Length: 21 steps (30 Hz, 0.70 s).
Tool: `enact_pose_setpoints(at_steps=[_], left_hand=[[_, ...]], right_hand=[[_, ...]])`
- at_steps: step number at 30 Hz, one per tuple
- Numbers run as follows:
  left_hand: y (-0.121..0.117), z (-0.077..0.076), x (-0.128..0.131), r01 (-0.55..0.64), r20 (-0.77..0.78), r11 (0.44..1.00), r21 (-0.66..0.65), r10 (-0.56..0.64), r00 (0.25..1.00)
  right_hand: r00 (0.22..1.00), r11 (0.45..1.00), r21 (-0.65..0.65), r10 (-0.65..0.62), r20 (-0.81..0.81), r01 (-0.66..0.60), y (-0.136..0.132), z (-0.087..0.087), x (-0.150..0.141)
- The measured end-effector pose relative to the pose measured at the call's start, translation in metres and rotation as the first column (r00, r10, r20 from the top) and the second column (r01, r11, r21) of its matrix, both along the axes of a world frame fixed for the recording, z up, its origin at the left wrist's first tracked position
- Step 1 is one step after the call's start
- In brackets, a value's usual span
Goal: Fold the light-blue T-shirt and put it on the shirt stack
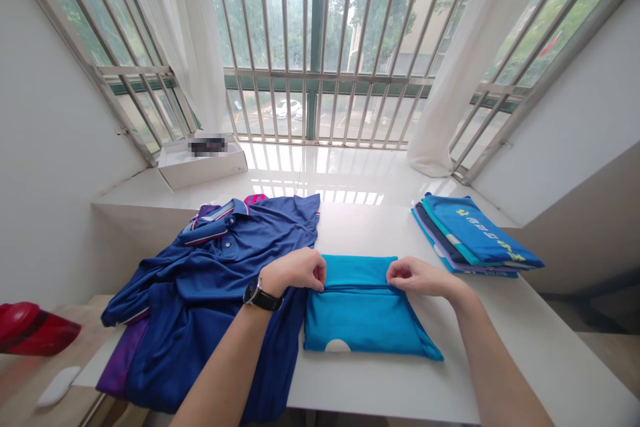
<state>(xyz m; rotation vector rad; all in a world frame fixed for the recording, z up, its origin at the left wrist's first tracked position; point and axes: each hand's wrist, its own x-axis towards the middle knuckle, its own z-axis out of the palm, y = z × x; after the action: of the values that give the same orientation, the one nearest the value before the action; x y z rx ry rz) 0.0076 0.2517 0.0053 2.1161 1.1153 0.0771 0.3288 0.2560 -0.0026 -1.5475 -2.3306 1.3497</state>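
A folded turquoise shirt [360, 313] lies on the white table [500, 360] in front of me. My left hand [295, 270], with a black watch at the wrist, pinches the shirt's folded upper edge at the left corner. My right hand [417, 277] pinches the same edge at the right corner. Both hands are closed on the cloth. The fold runs straight between them.
A heap of unfolded dark blue polo shirts [210, 293] lies at the left, over purple cloth. A stack of folded blue shirts [475, 237] sits at the right. A white box [200, 163] stands on the sill by barred windows. A red object [30, 330] is at far left.
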Motion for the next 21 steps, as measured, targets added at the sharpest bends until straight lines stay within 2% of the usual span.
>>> enact_pose_setpoints(at_steps=[7,12,16,21], left_hand=[[-0.001,0.004,0.004,-0.023,-0.110,0.999,0.046,0.028,0.994],[-0.008,0.003,0.014,-0.005,-0.204,0.991,0.136,0.033,0.978],[-0.013,-0.001,0.018,0.052,-0.232,0.982,0.184,-0.009,0.973],[-0.015,0.004,0.020,0.063,-0.178,0.974,0.216,-0.025,0.984]], right_hand=[[0.997,0.995,-0.093,-0.015,0.073,0.022,0.000,-0.004,0.002],[0.995,0.997,-0.032,-0.061,0.078,0.064,-0.001,-0.008,0.002],[0.995,0.999,0.004,-0.055,0.079,0.055,-0.002,-0.003,0.001],[0.997,0.999,0.035,-0.034,0.073,0.032,-0.006,0.007,-0.003]])
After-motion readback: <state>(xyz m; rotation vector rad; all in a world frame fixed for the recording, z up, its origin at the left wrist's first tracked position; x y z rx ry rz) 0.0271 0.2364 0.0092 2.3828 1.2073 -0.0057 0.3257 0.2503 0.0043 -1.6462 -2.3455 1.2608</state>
